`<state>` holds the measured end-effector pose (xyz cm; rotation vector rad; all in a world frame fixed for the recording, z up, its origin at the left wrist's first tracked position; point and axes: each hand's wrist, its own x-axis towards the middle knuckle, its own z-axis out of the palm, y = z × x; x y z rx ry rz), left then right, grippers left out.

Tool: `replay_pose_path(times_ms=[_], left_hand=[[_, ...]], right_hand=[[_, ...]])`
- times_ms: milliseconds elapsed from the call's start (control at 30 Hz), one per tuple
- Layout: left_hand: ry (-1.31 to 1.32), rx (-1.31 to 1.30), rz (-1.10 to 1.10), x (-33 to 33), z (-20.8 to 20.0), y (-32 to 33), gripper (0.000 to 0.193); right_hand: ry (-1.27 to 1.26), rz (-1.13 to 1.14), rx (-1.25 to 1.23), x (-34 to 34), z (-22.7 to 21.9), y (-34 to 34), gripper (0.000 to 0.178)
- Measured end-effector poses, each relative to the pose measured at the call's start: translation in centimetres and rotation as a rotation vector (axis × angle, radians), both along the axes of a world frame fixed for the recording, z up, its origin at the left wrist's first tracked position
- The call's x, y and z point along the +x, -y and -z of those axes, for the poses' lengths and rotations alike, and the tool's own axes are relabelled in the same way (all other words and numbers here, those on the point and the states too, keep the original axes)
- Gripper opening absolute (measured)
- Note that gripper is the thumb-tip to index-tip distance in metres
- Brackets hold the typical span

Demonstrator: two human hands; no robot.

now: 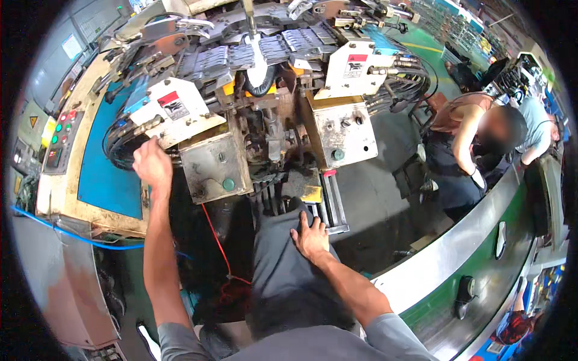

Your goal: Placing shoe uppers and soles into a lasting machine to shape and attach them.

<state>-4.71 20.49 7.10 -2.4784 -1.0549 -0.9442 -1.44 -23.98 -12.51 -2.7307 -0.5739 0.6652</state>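
Note:
My left hand (153, 163) is closed, its fingers curled at the lower left corner of a white cover plate (179, 107) on the machine. Black hoses (124, 151) run right beside it, and what the fingers hold, if anything, is hidden. My right hand (311, 237) lies open on my knee, fingers spread over the dark trousers (283, 259). Ahead of both hands, a dark shoe (261, 86) with a white upper surface (256, 59) sits in the machine's middle, under a vertical metal rod (250, 18). Neither hand touches the shoe.
Two metal boxes with green buttons, a left box (215, 163) and a right box (342, 133), hang before my knees. A control panel (62, 141) stands far left. On the right, a green conveyor (430, 304) carries a black shoe (465, 296); a co-worker (469, 144) bends beyond it.

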Motion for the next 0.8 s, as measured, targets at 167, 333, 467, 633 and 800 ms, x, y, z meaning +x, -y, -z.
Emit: replay_pose_path(times_ms=[167, 333, 467, 633, 800], left_hand=[[0.314, 0.074, 0.326, -1.0, 1.7, -2.4, 0.032], [0.362, 0.149, 0.217, -0.2, 2.6, -2.7, 0.028], [0.366, 0.167, 0.220, -0.2, 2.6, -2.6, 0.022], [0.351, 0.187, 0.232, -0.2, 2.3, -2.6, 0.018], [0.379, 0.215, 0.295, -0.1, 2.3, -2.5, 0.017]], right_hand=[[0.005, 0.027, 0.017, 1.5, 0.7, -0.7, 0.078], [0.022, 0.005, -0.019, 2.0, 1.3, -1.6, 0.080], [0.033, 0.002, -0.023, 2.0, 1.1, -2.2, 0.079], [0.018, 0.009, 0.006, 2.0, 1.0, -2.4, 0.078], [0.061, 0.014, -0.007, 2.0, 1.2, -2.2, 0.078]])
